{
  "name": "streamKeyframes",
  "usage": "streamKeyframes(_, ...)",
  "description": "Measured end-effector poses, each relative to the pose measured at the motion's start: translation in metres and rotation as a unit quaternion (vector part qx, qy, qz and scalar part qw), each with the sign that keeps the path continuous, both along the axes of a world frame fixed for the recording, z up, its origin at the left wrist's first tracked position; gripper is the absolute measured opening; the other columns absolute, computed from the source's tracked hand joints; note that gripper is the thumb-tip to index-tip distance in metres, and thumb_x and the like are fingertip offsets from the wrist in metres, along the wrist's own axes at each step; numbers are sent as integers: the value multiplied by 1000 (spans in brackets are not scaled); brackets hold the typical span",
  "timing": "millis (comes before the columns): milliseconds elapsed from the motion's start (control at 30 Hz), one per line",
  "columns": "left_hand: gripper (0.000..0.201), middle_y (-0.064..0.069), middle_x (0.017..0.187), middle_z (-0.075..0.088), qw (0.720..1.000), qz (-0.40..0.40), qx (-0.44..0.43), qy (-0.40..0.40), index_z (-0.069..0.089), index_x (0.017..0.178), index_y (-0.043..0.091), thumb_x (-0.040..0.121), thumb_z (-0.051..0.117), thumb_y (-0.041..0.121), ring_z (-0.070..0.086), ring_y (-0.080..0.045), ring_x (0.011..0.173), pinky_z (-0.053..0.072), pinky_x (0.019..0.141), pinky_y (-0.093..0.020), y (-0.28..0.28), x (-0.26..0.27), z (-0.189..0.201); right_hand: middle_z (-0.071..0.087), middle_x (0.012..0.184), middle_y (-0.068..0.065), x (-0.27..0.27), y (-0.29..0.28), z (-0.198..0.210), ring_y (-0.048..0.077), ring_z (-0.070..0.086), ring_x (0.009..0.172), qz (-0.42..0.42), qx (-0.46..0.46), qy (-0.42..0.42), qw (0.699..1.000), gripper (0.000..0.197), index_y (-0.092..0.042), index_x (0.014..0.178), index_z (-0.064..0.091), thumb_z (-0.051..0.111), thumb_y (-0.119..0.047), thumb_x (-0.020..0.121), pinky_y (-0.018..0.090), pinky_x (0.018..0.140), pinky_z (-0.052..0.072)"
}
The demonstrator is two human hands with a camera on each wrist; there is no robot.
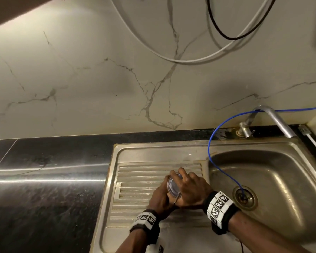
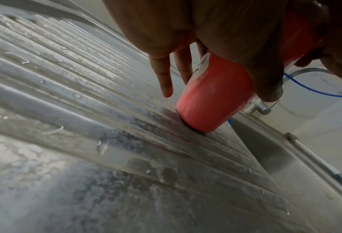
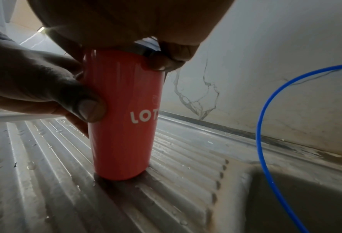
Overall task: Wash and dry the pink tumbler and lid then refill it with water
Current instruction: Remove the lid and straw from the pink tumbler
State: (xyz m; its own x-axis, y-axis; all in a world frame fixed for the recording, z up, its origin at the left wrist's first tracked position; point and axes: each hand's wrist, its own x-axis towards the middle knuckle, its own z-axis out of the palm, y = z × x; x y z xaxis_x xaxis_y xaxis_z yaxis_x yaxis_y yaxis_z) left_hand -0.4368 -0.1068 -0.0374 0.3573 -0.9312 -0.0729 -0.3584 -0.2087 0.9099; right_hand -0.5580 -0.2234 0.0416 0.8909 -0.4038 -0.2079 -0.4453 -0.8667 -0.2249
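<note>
I stand the pink tumbler (image 3: 124, 126) upright on the ribbed drainboard (image 1: 135, 172), at nine o'clock from the basin (image 1: 281, 172); my left hand (image 1: 161, 196) grips its body to brace it while my right hand (image 1: 192, 187) clasps the clear lid (image 1: 173, 185) on top, probably twisting.

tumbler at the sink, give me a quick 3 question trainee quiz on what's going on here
1. True or false: the pink tumbler lies on its side in the sink basin.
2. Which hand grips the tumbler's body? A) left hand B) right hand C) neither
3. Fill in: the blue tube runs down into the basin's ____.

Key:
1. False. It stands upright on the ribbed draining board.
2. A. The left hand wraps the side while the right hand sits over the clear lid on top.
3. Drain.
</note>
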Motion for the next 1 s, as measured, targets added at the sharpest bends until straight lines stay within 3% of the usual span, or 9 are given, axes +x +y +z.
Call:
streamKeyframes(100,83,23,121,68,1000,-2,-1,-3,48,146,21,78,82,53,70,-4,107,53,89,-19,1,-1,-2,56,130,12,0,-1,2,40,68,87,2,5,17,1000,91,-19,147,41,47,-77,77,46,68,60)
streamKeyframes(200,81,15,122,70,1000,-7,0,-4,46,144,25,76,80,54,71,-10,106,54,88,-23,1,-2,0,55,129,11,0,-2,4,41,69,89,5,-2,15,1000,91,-20,147,40,47,-77,77,48,70,59)
streamKeyframes(367,64,16,117,69,1000,-1,0,-15,43,129,45,79,83,44,67,7,96,46,79,-7,0,-3,-1,51,134,11,0,-5,5,42,68,95,16,-3,21,1000,93,-20,148,35,47,-78,77,49,74,58)
streamKeyframes(467,64,15,116,71,1000,1,1,-7,43,129,42,81,84,40,66,15,96,47,79,-9,0,-4,-4,51,133,11,-1,-6,7,44,68,95,21,1,24,999,92,-21,146,35,45,-79,76,51,74,58)
streamKeyframes(667,74,20,115,70,1000,9,7,12,46,135,30,74,83,51,67,13,97,48,78,-9,0,-6,-6,53,130,10,-2,-6,10,44,69,92,28,6,15,999,85,-23,141,40,59,-75,77,52,73,60)
streamKeyframes(767,77,25,117,68,1000,8,14,9,50,137,24,73,86,49,67,11,98,51,81,-13,1,-5,-10,52,133,12,-3,-6,11,44,68,98,24,7,12,1000,85,-21,144,40,60,-73,80,52,77,59)
streamKeyframes(900,74,23,116,69,1000,9,30,-5,50,137,26,78,94,31,69,9,98,54,82,-20,-1,-4,-16,51,136,14,-3,-7,10,44,66,104,23,17,8,1000,86,-20,146,39,61,-72,82,53,82,58)
streamKeyframes(1000,78,19,115,69,999,2,31,-10,46,135,31,76,97,31,68,9,96,52,80,-13,-1,-3,-15,53,134,15,-4,-9,10,45,66,104,21,24,3,999,84,-20,147,40,61,-71,83,51,84,58)
